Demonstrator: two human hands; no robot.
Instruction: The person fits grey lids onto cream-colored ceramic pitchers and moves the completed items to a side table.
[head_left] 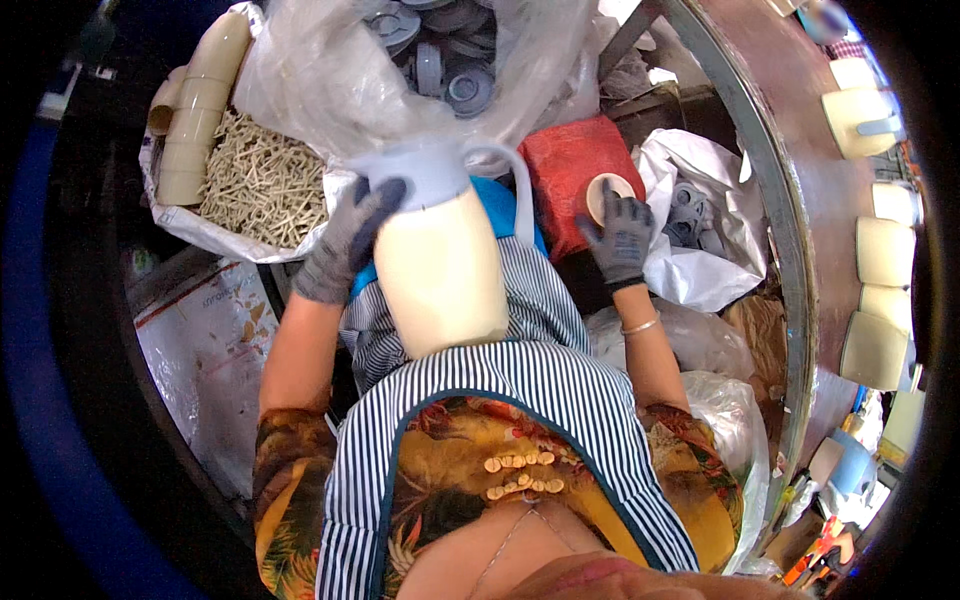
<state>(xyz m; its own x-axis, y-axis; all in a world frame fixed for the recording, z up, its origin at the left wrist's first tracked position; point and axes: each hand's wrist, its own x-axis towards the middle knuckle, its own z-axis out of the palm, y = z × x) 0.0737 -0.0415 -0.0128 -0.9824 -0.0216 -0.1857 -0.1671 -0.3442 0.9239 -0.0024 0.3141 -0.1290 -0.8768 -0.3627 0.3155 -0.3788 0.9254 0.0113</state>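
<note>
**Striped apron (355,470) closest; cream jug (440,270) on the lap, left hand (350,240) holding it**

Left hand: grey glove, clasped on the jug's left side at the grey-blue collar (425,180); some fingers hidden behind. Jug lies tilted, collar end away from the body, base by the apron bib's top edge. Handle (525,190) on its right side.

Right hand (622,240): grey glove, fingers spread, tips at a round cream disc (598,200) near the right edge of a red bag (565,170). Can't tell if pinching or just touching.

Right of that: open white sack (690,275), grey parts (685,215) inside.

Beyond the jug: clear plastic bag (300,70) with grey round parts (468,92).

Left: pale sack (215,235) of short beige pieces (260,185), cream cylinders (190,140) along its left edge.

Far right: cream vessels (885,250) in a row on the counter (790,130), set in from its steel edge (797,300).
</note>
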